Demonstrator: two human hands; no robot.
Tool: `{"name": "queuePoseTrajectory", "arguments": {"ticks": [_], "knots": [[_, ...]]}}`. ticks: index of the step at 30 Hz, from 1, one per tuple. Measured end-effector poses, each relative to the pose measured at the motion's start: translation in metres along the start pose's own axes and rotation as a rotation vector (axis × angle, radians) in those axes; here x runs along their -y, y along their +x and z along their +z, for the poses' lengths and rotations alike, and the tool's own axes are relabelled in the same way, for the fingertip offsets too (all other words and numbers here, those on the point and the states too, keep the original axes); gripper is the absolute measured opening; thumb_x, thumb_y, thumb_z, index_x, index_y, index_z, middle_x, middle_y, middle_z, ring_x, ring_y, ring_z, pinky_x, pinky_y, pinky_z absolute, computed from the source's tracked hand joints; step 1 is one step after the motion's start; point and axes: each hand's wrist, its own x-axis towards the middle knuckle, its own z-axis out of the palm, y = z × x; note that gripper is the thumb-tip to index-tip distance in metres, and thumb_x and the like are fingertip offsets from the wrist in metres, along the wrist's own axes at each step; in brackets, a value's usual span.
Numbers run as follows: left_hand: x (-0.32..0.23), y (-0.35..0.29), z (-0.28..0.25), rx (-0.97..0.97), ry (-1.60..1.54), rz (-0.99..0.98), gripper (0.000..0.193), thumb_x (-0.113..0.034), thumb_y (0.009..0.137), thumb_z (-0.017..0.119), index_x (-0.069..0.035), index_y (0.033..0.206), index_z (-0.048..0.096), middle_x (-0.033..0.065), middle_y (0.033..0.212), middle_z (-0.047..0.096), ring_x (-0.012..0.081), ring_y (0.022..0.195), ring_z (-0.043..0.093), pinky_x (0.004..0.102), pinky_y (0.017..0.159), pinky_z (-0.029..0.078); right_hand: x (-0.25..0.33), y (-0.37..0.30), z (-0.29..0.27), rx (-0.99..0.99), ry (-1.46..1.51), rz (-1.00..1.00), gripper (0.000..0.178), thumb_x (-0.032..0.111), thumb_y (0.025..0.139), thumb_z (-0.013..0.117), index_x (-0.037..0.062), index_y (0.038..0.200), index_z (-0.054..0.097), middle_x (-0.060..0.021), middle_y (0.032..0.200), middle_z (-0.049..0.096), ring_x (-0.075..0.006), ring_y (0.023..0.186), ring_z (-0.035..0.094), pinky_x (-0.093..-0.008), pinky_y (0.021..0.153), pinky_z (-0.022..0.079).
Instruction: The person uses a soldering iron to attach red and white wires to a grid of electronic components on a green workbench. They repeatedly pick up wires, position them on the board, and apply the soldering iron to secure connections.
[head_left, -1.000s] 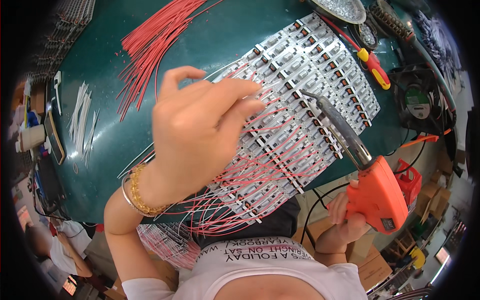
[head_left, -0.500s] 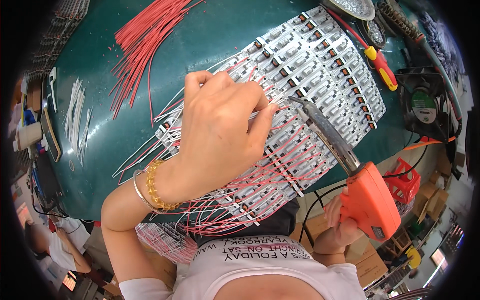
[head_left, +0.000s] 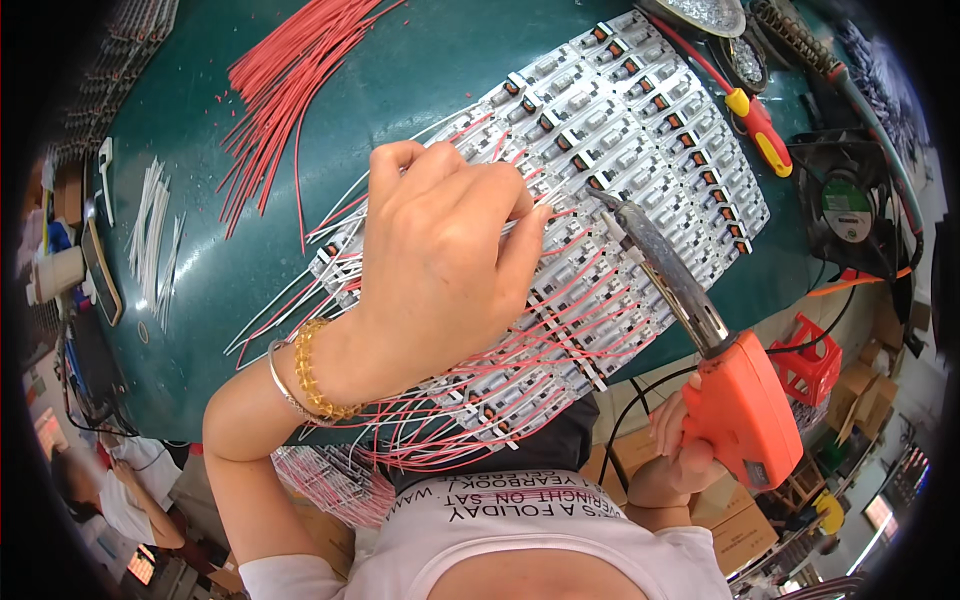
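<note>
Closest in, a white shirt (head_left: 560,530) carries dark printed lettering, upside down from here. The right hand (head_left: 685,450) is wrapped around an orange soldering gun (head_left: 745,410), whose small dark label is too small to read. Its tip hangs over the panel of circuit boards (head_left: 610,130), just beside the left hand (head_left: 450,245), where thumb and forefinger pinch a thin wire (head_left: 566,213), colour hard to call. That panel lies slanted on the green table (head_left: 430,70), its lower corner out past the near edge, red and white wires trailing leftward. Green surface shows between the panel and a red wire bundle (head_left: 290,95), and again around the white wire lengths (head_left: 150,230) at left. On the right, the yellow-and-red handle (head_left: 765,135) lies near the panel; beyond it stands a black fan (head_left: 855,205) with a green-and-white label. Out past the edge, a red stool (head_left: 808,365) and cardboard boxes (head_left: 735,530); far left, another person (head_left: 130,500).
</note>
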Motion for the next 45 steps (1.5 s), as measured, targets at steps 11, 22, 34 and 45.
{"name": "queuePoseTrajectory", "arguments": {"ticks": [11, 22, 34, 45], "knots": [[-0.007, -0.003, -0.002, 0.053, -0.077, -0.053, 0.014, -0.006, 0.072, 0.074, -0.007, 0.073, 0.059, 0.0031, 0.083, 0.059, 0.0216, 0.08, 0.051, 0.0351, 0.076, 0.034, 0.024, 0.007, 0.008, 0.038, 0.188, 0.142, 0.086, 0.062, 0.082, 0.062, -0.0125, 0.12, 0.045, 0.0018, 0.047, 0.044, -0.01, 0.038, 0.042, -0.0242, 0.041, 0.04], [-0.008, -0.004, 0.002, 0.06, -0.044, -0.038, 0.016, -0.005, 0.072, 0.073, -0.007, 0.072, 0.057, 0.0041, 0.084, 0.06, 0.0226, 0.081, 0.05, 0.0354, 0.076, 0.033, 0.011, -0.011, -0.012, 0.06, -0.107, 0.206, 0.065, 0.065, 0.079, 0.064, 0.0011, 0.091, 0.056, 0.0001, 0.067, 0.052, -0.0154, 0.059, 0.049, -0.0291, 0.055, 0.04], [-0.008, -0.005, 0.002, 0.06, -0.028, -0.019, 0.017, -0.005, 0.071, 0.074, -0.007, 0.072, 0.057, 0.0045, 0.084, 0.06, 0.0232, 0.082, 0.051, 0.0354, 0.076, 0.034, -0.004, -0.011, -0.006, -0.008, 0.046, -0.035, 0.084, 0.058, 0.081, 0.066, -0.0131, 0.121, 0.044, 0.0026, 0.048, 0.045, -0.009, 0.038, 0.042, -0.0235, 0.042, 0.039], [-0.012, 0.0, -0.011, -0.009, -0.096, 0.013, 0.011, -0.006, 0.073, 0.076, -0.006, 0.07, 0.065, 0.0008, 0.07, 0.062, 0.0172, 0.067, 0.054, 0.0339, 0.075, 0.036, 0.018, -0.004, -0.004, -0.002, 0.265, 0.116, 0.082, 0.058, 0.083, 0.063, -0.0117, 0.123, 0.045, 0.0019, 0.048, 0.045, -0.01, 0.038, 0.042, -0.0244, 0.042, 0.04]]}}
